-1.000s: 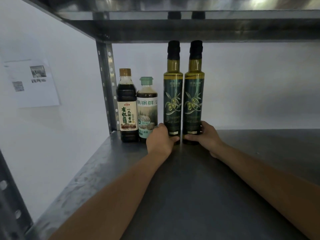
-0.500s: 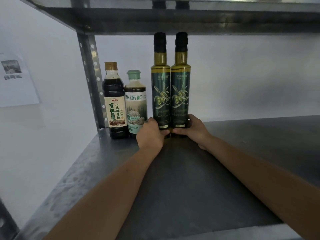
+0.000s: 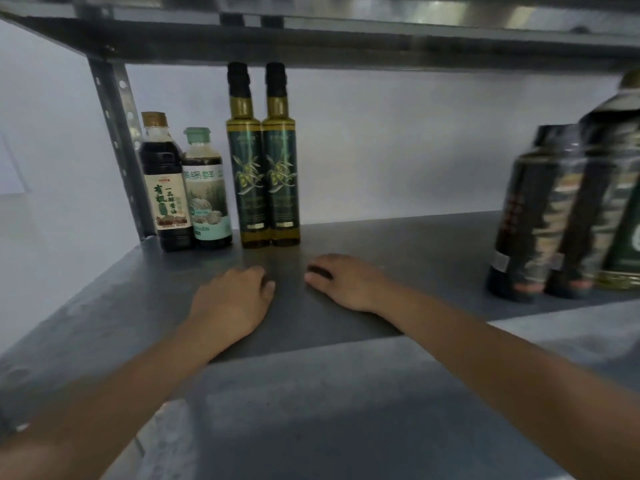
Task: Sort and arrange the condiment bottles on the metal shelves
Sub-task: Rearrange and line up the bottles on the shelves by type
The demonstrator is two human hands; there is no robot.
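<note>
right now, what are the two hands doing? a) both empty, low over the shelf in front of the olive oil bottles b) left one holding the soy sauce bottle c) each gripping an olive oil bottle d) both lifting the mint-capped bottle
a: the left hand and right hand hold nothing, low over the shelf, apart from the left olive oil bottle and right olive oil bottle.

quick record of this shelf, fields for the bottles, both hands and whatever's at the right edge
surface: metal shelf
back-left row: soy sauce bottle, green-capped sauce bottle, left olive oil bottle, right olive oil bottle; all upright, side by side
left hand: in front of the olive oils, touching no bottle, holding nothing
right hand: beside it, holding nothing
right edge: dark bottles, blurred
</note>
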